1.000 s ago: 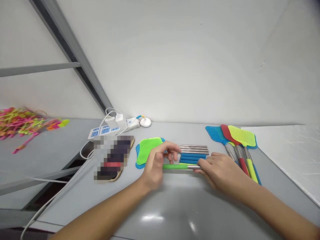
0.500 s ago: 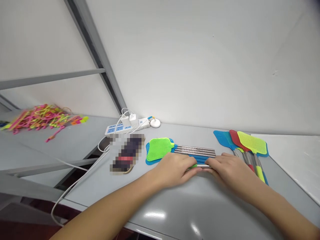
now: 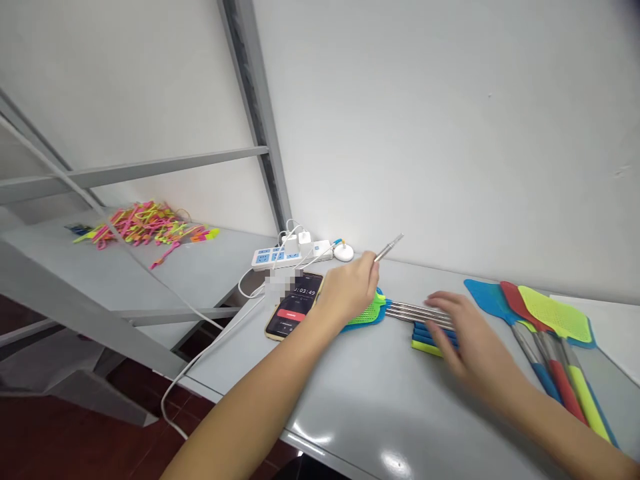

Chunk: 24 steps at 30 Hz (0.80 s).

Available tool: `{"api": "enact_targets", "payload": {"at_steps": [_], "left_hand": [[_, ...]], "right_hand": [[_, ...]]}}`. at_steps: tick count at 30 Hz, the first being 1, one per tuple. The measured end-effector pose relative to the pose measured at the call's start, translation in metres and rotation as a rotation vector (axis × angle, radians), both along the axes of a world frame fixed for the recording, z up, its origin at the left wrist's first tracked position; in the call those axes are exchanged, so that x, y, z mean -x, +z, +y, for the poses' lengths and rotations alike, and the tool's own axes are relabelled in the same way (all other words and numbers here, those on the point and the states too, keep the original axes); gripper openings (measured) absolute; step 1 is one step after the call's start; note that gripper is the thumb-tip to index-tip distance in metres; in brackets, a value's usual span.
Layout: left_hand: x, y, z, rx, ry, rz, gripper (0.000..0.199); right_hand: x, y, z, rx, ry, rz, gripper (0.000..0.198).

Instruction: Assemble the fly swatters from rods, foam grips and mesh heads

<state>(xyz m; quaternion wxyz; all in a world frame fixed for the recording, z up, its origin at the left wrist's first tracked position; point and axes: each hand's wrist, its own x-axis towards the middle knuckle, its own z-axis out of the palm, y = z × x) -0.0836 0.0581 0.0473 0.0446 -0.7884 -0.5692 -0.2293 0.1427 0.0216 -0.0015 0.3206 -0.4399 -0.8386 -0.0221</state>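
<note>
Clasping a metal rod [image 3: 389, 247] in the left hand [image 3: 350, 283] near mesh swatter heads [image 3: 370, 313]; holding the right hand [image 3: 471, 340] spread over steel tubes [image 3: 413, 311] and blue grips [image 3: 424, 333] (contact unclear); showing, on the gray table [image 3: 360, 400], assembled swatters [image 3: 555, 313] rightward, a phone [image 3: 303, 298] leftward; backing onto a white wall [image 3: 400, 133].

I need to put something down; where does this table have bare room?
The widest bare patch of table lies between the forearms, from the blue and yellow-green grips to the front edge. A narrower strip runs by the wall, between the white round device and fanned flyswatters. Crowded: power strip, cables, phone at left; rods and grips near the right hand.
</note>
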Motion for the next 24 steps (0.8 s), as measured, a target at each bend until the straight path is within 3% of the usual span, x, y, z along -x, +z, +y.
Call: {"api": "enact_targets", "payload": {"at_steps": [4, 8, 18, 24], "left_hand": [[0.013, 0.001, 0.009, -0.026, 0.055, -0.048, 0.03], [0.006, -0.005, 0.003, -0.019, 0.016, -0.048, 0.028], [-0.004, -0.011, -0.003, -0.02, -0.069, -0.091, 0.029], [-0.005, -0.013, -0.002, -0.041, -0.063, -0.12, 0.029]], "right_hand": [[0.06, -0.004, 0.006, -0.085, 0.193, -0.309, 0.044], [0.092, -0.006, 0.019, -0.087, 0.246, -0.394, 0.051], [0.051, -0.014, 0.009, -0.321, 0.339, -0.568, 0.036], [0.053, -0.014, 0.006, -0.382, 0.312, -0.542, 0.034]]}}
